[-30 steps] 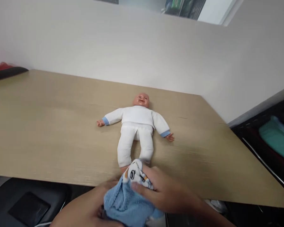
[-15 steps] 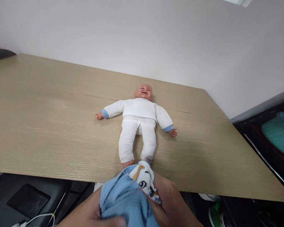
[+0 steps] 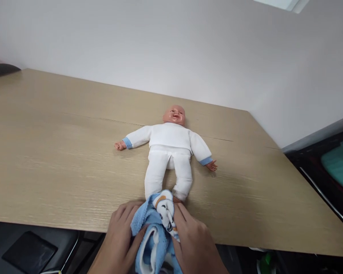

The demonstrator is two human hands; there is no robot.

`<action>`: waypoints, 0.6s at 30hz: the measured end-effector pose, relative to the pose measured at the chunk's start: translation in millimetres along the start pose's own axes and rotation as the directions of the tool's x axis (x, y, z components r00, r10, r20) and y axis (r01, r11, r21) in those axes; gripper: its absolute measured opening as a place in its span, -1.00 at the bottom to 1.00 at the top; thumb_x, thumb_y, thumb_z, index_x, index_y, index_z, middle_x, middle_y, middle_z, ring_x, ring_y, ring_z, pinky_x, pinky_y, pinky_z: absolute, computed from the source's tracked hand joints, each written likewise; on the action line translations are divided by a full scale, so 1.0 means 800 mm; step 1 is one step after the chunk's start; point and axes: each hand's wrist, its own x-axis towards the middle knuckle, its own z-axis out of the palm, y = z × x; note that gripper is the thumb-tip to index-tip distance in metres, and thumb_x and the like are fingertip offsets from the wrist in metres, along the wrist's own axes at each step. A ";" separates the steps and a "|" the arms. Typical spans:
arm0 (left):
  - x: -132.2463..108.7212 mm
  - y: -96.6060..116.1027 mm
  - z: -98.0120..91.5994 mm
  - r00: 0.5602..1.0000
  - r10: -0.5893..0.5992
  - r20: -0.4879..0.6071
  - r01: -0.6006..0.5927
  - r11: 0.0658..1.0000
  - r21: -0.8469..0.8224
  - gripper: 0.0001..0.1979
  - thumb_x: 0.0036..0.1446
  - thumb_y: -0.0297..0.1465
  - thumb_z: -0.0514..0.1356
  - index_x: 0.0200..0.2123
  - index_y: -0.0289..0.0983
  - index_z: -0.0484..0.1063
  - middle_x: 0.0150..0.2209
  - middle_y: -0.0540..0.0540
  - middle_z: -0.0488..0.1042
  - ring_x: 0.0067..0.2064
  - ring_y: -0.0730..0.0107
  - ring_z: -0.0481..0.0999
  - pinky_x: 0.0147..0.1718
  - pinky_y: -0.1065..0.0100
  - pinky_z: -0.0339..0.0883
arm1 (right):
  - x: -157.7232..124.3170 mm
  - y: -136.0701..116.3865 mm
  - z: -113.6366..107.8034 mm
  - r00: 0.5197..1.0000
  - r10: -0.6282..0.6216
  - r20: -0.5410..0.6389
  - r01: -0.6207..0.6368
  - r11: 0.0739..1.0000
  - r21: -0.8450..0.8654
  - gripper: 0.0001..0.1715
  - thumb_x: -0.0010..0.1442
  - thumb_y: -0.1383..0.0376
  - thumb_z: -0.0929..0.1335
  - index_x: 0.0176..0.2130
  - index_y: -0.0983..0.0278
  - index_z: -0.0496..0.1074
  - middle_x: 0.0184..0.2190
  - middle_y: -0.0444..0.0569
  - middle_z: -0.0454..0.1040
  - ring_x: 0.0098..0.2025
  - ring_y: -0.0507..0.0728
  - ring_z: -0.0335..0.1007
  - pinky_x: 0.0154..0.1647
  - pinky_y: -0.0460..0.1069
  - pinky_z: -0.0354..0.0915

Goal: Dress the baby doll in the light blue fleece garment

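A baby doll (image 3: 168, 150) in a white suit with blue cuffs lies face up on the light wooden table (image 3: 60, 160), feet toward me. My left hand (image 3: 118, 238) and my right hand (image 3: 193, 243) both grip a light blue fleece garment (image 3: 154, 228) with a white cartoon print, bunched at the table's near edge. The garment's top touches the doll's feet. My fingers are curled around the cloth on either side.
A white wall runs behind the table. A dark rack with a teal cloth (image 3: 338, 165) stands at the right. A black object (image 3: 1, 69) sits at the far left table edge. Dark equipment (image 3: 28, 251) lies below the front edge.
Both hands have moved forward with the blue garment, from below the table edge up to the doll's feet. The garment's opening now faces me.
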 end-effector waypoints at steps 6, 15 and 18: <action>0.008 -0.004 -0.012 0.999 -0.013 0.048 0.022 0.978 -0.210 -0.60 0.48 -0.21 0.16 0.33 -0.03 0.39 0.25 -0.19 0.51 0.25 -0.01 0.47 0.23 0.07 0.43 | 0.003 0.015 0.013 0.968 -0.086 -0.235 0.098 0.994 0.041 -0.19 0.07 0.59 0.21 0.29 0.34 0.35 0.25 0.27 0.53 0.11 0.36 0.64 0.01 0.12 0.62; -0.006 -0.020 -0.004 0.948 -0.317 -0.030 0.249 0.795 -0.553 -0.44 0.25 -0.06 0.42 0.23 -0.14 0.53 0.34 -0.21 0.47 0.37 -0.12 0.44 0.26 0.08 0.48 | 0.012 0.025 0.011 0.891 -0.132 -0.434 0.325 0.854 0.407 -0.54 0.27 0.40 0.28 0.16 0.23 0.34 -0.11 0.07 0.67 -0.08 0.22 0.69 -0.06 -0.01 0.58; -0.007 -0.017 0.005 0.948 -0.317 0.015 0.261 0.751 -0.606 -0.38 0.21 -0.06 0.44 0.27 -0.12 0.49 0.40 -0.21 0.39 0.40 -0.20 0.38 0.33 -0.04 0.40 | 0.014 0.032 0.003 0.847 -0.244 -0.472 0.421 0.850 0.316 -0.68 0.19 0.47 0.30 -0.07 0.22 0.40 -0.17 0.07 0.60 -0.04 0.26 0.61 0.04 0.08 0.56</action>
